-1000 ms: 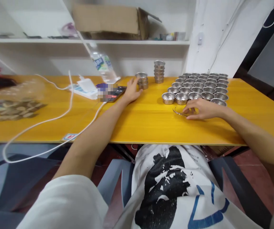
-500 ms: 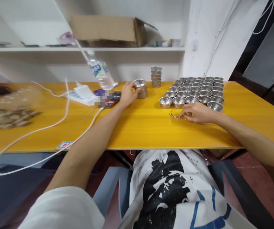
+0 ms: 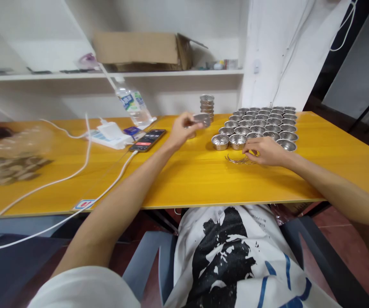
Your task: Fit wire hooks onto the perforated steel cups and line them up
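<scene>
My left hand (image 3: pixel 180 129) is closed on the side of a small perforated metal cup (image 3: pixel 203 119), tilted and slightly blurred, held above the table. Just below that hand, another metal cup (image 3: pixel 191 134) shows in part. Behind it rises a stack of the same cups (image 3: pixel 206 105). My right hand (image 3: pixel 264 150) has its fingers pinched on the right end of several thin curved metal wires (image 3: pixel 236 161); its fingertips partly hide them. Beyond this hand stand rows of open perforated cups (image 3: pixel 244 129), set close together on the table.
The yellow table (image 3: pixel 184 184) holds a phone (image 3: pixel 148 140) on a white cable, a power strip (image 3: pixel 112 139) and a plastic bottle (image 3: pixel 133 102). A pile of small tan pieces (image 3: pixel 14 169) lies at far left. A cardboard box (image 3: pixel 136 48) rests on the shelf behind.
My left hand has lifted a cup off the short stack beside the phone and moved it right. My right hand stays at the wires. The view has shifted slightly.
</scene>
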The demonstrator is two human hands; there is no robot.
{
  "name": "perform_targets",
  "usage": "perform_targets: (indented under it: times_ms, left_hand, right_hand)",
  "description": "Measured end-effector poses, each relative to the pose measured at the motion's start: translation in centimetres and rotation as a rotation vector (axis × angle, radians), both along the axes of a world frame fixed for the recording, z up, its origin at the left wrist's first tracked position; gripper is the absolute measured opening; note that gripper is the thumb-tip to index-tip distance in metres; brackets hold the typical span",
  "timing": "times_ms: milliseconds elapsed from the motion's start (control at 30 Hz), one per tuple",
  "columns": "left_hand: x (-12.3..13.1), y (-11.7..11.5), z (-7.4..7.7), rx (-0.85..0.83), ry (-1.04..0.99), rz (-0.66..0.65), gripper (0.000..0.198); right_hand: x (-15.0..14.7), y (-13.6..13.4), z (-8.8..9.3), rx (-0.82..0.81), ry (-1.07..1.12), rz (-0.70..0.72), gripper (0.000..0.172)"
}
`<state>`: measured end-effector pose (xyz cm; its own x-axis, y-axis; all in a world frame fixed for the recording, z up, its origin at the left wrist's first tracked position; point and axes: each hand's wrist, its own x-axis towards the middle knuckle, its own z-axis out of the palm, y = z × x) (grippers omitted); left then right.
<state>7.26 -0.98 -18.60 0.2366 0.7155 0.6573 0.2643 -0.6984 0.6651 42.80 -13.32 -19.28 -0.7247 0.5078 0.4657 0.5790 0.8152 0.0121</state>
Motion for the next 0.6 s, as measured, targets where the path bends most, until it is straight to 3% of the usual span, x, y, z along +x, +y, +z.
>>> perform_targets:
  times_ms: [133, 233, 367, 500, 600]
  left_hand:
    - [2.5, -5.4, 1.4, -0.161, 0.188, -0.524, 0.047]
    - [3.4, -8.3, 1.7, -0.255, 0.4, -0.76, 0.039]
    - [4.0, -9.3, 1.0, -0.294, 0.512, -0.764, 0.041]
    - [4.3, -8.8, 0.0, -0.313, 0.465, -0.748, 0.066]
    - [4.4, -8.6, -0.6, -0.345, 0.439, -0.751, 0.077]
  right_hand:
    - [0.0, -0.1, 0.2, -0.034, 0.081, -0.024, 0.022]
    - [0.0, -0.2, 0.4, -0.036, 0.167, -0.059, 0.022]
    - [-0.2, -0.4, 0.5, 0.015, 0.259, -0.095, 0.023]
    - [-0.5, -0.7, 0.6, 0.074, 0.389, -0.143, 0.018]
    - [-0.8, -1.0, 0.7, 0.095, 0.481, -0.102, 0.015]
